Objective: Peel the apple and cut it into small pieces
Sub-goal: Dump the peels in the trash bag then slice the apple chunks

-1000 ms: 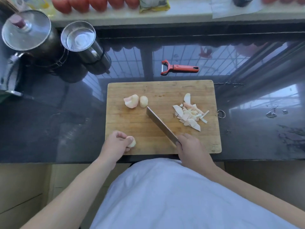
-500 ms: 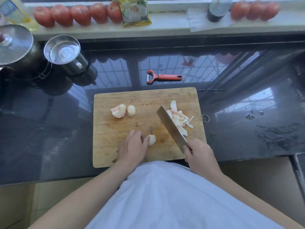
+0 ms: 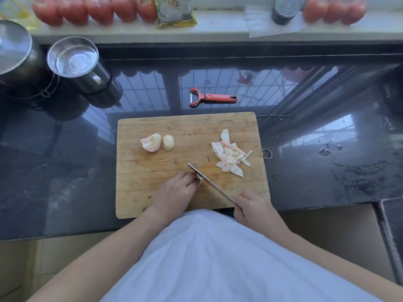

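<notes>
Two hands are at work on my feed. My left hand (image 3: 174, 192) has its fingers (image 3: 187, 178) curled down, pinching a small apple piece (image 3: 198, 178) against the cutting board (image 3: 152, 171), near its front middle; most of the piece is hidden under the fingertips. My right hand (image 3: 254, 207) is wrapped round the handle of the knife (image 3: 210, 184), whose blade runs up and left and sits right against the held piece.

I judge that piece to be light, firm and wet on its cut faces, so likely slippery; I'd hold it from above, flat face down, fingertips tucked back from the blade.

Farther up the board lie two larger peeled apple chunks (image 3: 157, 142), side by side and just touching or nearly so. On the right is one heap of small pieces and peel strips (image 3: 230, 154), too jumbled to count.

Beyond the board, on the dark bench (image 3: 65, 171), I count one red peeler (image 3: 212, 98), one steel cup (image 3: 76, 59) and one lidded pot (image 3: 15, 55). On the windowsill (image 3: 218, 29) I count about eight tomatoes (image 3: 98, 9), blurred, five left and three right, plus one packet (image 3: 175, 10) and one dark bottle (image 3: 285, 8).
</notes>
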`<state>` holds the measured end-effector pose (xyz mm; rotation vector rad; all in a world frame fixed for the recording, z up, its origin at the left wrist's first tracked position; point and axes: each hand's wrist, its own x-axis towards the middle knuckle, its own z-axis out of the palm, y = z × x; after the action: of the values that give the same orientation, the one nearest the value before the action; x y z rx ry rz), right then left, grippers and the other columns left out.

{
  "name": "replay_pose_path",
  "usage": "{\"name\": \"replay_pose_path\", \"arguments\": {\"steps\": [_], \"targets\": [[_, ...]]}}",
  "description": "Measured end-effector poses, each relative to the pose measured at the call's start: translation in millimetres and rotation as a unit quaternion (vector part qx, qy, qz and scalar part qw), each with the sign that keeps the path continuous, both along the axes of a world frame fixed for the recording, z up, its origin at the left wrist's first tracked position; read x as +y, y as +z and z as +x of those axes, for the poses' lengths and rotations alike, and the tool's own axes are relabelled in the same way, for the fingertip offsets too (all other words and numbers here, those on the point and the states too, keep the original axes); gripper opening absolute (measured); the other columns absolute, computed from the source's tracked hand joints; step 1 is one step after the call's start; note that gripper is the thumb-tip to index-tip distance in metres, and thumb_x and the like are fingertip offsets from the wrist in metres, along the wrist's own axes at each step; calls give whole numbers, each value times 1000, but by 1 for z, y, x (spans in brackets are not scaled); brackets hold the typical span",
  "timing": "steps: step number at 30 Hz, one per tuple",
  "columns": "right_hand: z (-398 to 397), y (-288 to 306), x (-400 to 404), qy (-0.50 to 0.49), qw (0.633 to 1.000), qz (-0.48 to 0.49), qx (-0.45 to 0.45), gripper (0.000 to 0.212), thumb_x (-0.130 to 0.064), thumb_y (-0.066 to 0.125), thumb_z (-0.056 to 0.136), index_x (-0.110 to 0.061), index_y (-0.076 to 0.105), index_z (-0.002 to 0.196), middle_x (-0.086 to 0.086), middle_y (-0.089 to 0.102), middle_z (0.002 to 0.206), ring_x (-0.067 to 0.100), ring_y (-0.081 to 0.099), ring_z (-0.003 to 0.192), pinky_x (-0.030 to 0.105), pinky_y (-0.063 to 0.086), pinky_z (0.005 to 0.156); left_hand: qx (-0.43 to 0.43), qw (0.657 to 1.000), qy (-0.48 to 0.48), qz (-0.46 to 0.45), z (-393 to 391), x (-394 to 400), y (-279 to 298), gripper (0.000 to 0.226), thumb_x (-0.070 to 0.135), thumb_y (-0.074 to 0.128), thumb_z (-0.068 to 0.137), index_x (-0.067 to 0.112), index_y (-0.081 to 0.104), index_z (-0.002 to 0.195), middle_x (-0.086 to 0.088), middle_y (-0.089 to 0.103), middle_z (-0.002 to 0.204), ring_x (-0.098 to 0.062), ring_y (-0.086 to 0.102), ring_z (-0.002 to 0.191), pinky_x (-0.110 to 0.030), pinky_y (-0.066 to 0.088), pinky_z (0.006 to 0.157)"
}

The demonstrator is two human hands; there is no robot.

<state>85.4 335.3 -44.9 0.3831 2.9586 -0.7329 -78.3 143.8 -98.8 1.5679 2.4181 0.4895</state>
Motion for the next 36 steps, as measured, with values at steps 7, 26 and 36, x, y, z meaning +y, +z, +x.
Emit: {"name": "replay_pose_path", "arguments": {"steps": [7, 26, 36], "targets": [[11, -3, 5, 24, 1000, 18, -2, 28, 1, 73, 63, -12, 49, 64, 2, 43, 58, 24, 42, 37, 22, 28, 31, -13, 999, 33, -1, 5, 4, 7, 45, -5, 77, 67, 11, 73, 108, -1, 66, 100, -24, 65, 88, -33, 54, 58], [-5, -11, 0, 11, 1000, 16, 5, 23, -1, 67, 72, -12, 50, 62, 1, 43, 62, 26, 45, 41, 33, 41, 32, 14, 999, 15, -41, 5, 1, 3, 52, 1, 83, 60, 10, 70, 109, -3, 65, 102, -23, 64, 86, -32, 56, 56], [-35, -25, -9, -25, 1000, 13, 4, 19, -15, 53, 79, -9, 51, 61, 5, 43, 60, 33, 47, 39, 34, 38, 30, 1, 999, 27, -40, 8, 0, 7, 52, 5, 81, 63, 11, 67, 113, -3, 60, 102, -22, 62, 83, -32, 53, 54]]}}
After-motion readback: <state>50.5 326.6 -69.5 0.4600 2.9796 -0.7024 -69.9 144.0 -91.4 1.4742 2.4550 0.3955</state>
